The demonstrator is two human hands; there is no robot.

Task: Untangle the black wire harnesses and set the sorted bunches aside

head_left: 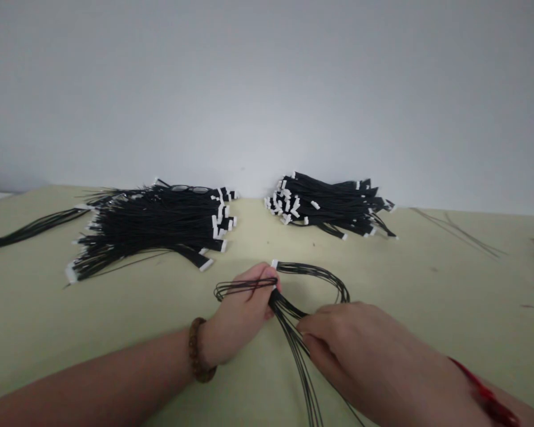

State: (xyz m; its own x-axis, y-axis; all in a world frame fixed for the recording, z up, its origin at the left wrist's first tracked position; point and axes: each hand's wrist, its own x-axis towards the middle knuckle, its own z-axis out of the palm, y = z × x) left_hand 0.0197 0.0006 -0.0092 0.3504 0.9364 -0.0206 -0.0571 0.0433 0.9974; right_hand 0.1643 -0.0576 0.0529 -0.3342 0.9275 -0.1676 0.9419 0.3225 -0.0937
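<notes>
Near the middle of the table, my left hand [249, 305] is closed around a black wire harness [293, 350], close to a white connector [275, 264] at its top. Some of the thin wires loop out to the left over the back of that hand, and others hang down toward the front edge of the view. From the connector a bundle of wires curves right and passes behind my right hand [351, 344]. The fingers of my right hand are pinched on wires of the same harness, just right of the left hand; the fingertips are partly hidden.
Behind my hands lies a large pile of black wire harnesses [151, 222] with white connectors, with eyeglasses [190, 189] on it. A second pile [333, 201] lies to its right. Loose thin wires [463, 231] rest farther right. A pale wall [267, 89] rises behind the table [427, 308].
</notes>
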